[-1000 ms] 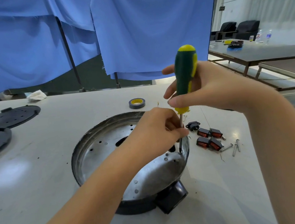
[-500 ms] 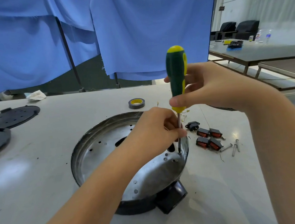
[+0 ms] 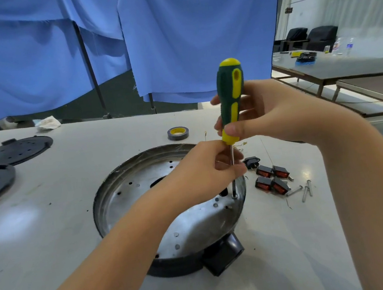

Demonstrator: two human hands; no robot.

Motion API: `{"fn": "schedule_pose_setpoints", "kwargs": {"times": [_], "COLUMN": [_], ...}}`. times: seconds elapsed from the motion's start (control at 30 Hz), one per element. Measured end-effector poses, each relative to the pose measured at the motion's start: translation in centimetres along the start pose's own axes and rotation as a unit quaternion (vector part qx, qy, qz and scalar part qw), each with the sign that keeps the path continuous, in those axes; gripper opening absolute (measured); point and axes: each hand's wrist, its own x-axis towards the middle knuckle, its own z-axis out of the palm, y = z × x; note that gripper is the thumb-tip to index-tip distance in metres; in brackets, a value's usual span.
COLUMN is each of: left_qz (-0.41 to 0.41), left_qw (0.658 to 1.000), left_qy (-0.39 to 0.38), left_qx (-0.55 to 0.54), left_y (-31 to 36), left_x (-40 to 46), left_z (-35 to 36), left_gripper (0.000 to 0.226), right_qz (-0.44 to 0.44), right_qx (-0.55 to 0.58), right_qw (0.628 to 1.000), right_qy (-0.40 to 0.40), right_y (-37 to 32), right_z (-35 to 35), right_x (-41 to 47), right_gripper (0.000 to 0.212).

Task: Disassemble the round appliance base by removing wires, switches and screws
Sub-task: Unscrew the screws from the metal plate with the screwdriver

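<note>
Both hands on a screwdriver set upright in the round appliance base.

The right hand [image 3: 275, 113] is closed around the green-and-yellow handle of the screwdriver [image 3: 230, 100], thumb across its lower yellow collar. The left hand [image 3: 203, 169] pinches the bare metal shaft just below, fingers curled shut on it. The tip meets a screw [image 3: 234, 196] inside the right rim of the round metal base [image 3: 143, 193], which lies on the tabletop [image 3: 52, 232] directly under the left hand. Just right of the hands lie four switches [image 3: 272, 178] with red faces, a black socket [image 3: 251, 162] and loose screws [image 3: 304, 190]. Beyond the hands sits a tape roll [image 3: 178, 133]; far left of them, two black perforated covers [image 3: 14, 151].
</note>
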Motion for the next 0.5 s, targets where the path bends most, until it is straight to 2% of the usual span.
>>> {"fn": "schedule_pose_setpoints", "kwargs": {"times": [0.07,0.13,0.23,0.3,0.4,0.5], "left_qz": [-0.001,0.003,0.019,0.026,0.031,0.018], "left_qw": [0.999,0.999,0.997,0.993,0.994,0.999], "left_qy": [-0.026,-0.008,0.060,0.081,0.070,0.019], "left_qx": [-0.042,-0.037,0.043,0.079,0.081,0.045], "left_y": [0.07,0.09,0.04,0.01,0.01,-0.01], "left_x": [-0.11,-0.12,0.10,0.18,0.20,0.07], "left_z": [-0.07,-0.12,-0.03,0.09,0.04,-0.08], "left_gripper": [0.014,0.016,0.003,0.013,0.015,0.004], "right_qz": [0.004,-0.001,-0.001,0.000,-0.006,-0.002], "right_qx": [0.007,0.010,-0.001,-0.011,-0.005,0.009], "right_qw": [1.000,1.000,1.000,1.000,1.000,1.000], "right_qy": [-0.021,-0.026,-0.002,0.014,0.016,-0.003], "right_y": [-0.09,-0.23,-0.50,-0.61,-0.44,-0.37], "right_z": [-0.11,-0.08,0.14,0.33,0.29,0.10], "right_x": [-0.13,-0.17,-0.10,-0.10,-0.08,-0.16], "right_gripper": [0.050,0.058,0.064,0.064,0.057,0.054]}}
